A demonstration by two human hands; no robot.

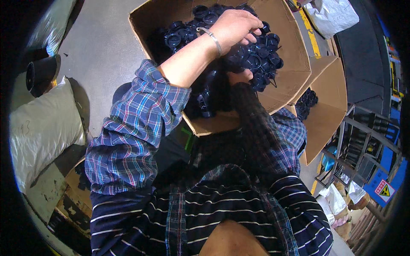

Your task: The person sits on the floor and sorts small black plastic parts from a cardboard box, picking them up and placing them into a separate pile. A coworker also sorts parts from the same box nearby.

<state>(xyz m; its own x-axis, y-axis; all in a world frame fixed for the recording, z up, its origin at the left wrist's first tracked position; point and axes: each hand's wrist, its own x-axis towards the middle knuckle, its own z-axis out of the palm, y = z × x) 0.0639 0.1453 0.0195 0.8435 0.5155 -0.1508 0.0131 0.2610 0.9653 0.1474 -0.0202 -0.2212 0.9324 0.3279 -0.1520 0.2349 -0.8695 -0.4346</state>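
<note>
Before me is a cardboard box with a pile of small round black plastic parts in it. My left hand, with a metal bracelet at the wrist, reaches across the pile. Its fingers are bent, and the fingertips lie against or just over parts at the far right of the heap. Whether they grip one is hidden. Lower down, my right hand is at the near side of the pile, its thumb showing beside the parts. Shadow and the parts cover the rest of that hand.
A second cardboard box with black parts stands to the right. Beyond it is a metal frame. Full sacks lie at the left, near a black cylinder. A white sack sits at the upper right.
</note>
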